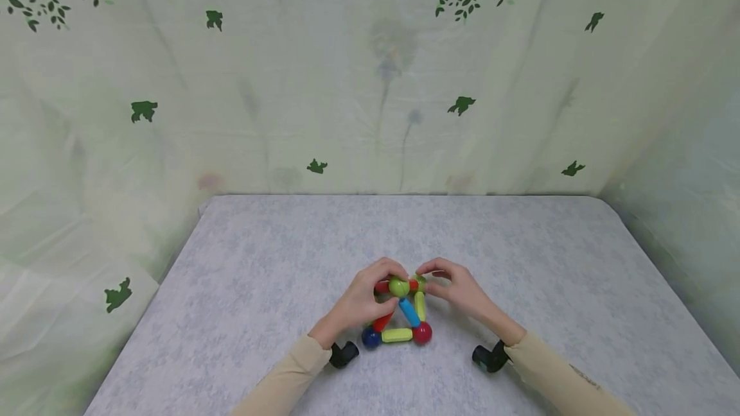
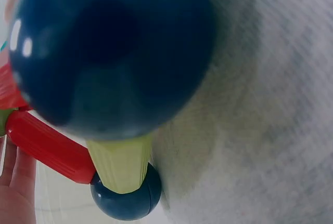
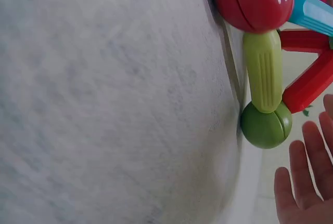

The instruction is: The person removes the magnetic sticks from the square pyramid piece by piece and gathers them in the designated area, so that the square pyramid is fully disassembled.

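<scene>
A building-toy frame of coloured rods and balls stands on the table between the two hands. My left hand (image 1: 370, 291) grips the upper green ball (image 1: 399, 287) between thumb and fingers. Thumb and index finger of my right hand (image 1: 459, 284) pinch a second green ball (image 1: 420, 283) just to the right, joined by a short red rod (image 1: 413, 285). A blue rod (image 1: 409, 312) slopes down to a red ball (image 3: 254, 0). Along the base, a yellow-green rod (image 1: 397, 336) links it to a dark blue ball (image 1: 371, 338). Another dark blue ball (image 2: 127, 195) shows behind in the left wrist view.
The frame rests on a grey mottled tabletop (image 1: 277, 249). Black wrist cameras (image 1: 490, 358) sit under both wrists. A pale curtain (image 1: 347, 82) with leaf prints hangs behind the table's far edge and along the sides.
</scene>
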`<state>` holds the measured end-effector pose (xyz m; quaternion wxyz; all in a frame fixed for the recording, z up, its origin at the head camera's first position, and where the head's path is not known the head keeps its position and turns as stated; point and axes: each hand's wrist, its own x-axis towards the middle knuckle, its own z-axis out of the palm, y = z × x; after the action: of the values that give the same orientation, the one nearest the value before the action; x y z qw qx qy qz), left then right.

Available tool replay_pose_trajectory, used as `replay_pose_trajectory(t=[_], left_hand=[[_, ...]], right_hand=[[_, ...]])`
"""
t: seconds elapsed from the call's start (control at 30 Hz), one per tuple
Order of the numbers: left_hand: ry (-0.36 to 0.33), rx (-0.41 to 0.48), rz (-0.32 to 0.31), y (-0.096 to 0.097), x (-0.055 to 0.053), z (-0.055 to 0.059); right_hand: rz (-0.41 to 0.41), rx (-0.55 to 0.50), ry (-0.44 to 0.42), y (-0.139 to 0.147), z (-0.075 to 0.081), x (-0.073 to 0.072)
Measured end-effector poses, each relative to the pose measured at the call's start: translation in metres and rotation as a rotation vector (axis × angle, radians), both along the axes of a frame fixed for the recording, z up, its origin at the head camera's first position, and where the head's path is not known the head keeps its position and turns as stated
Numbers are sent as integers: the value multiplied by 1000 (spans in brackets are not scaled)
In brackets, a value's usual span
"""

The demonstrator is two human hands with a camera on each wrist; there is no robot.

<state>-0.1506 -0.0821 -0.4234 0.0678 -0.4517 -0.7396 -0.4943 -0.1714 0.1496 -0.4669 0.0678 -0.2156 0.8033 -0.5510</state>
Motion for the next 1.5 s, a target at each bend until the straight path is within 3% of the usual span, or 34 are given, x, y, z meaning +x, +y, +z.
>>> replay_pose_trajectory(t=[0.23, 0.5, 1.0, 1.13, 1.37, 1.47, 1.5], left_hand=[[15, 17, -17, 1, -1, -4], [33, 1, 34, 1, -14, -36], [53, 44, 86, 1, -14, -40], [8, 73, 76, 0, -13, -38], [-129, 148, 41, -5, -1, -7], [-147, 132, 20, -5, 0, -3], [-145, 128, 15, -5, -2, -7]], right_hand=[[95, 34, -40, -5, -1, -3], [98, 64, -27, -5, -4, -3], [122, 105, 86, -7, -4, 0], [110, 100, 64, -7, -4, 1], [85, 82, 16, -5, -3, 2], [81, 75, 5, -5, -3, 2], [79, 75, 3, -5, -4, 2]])
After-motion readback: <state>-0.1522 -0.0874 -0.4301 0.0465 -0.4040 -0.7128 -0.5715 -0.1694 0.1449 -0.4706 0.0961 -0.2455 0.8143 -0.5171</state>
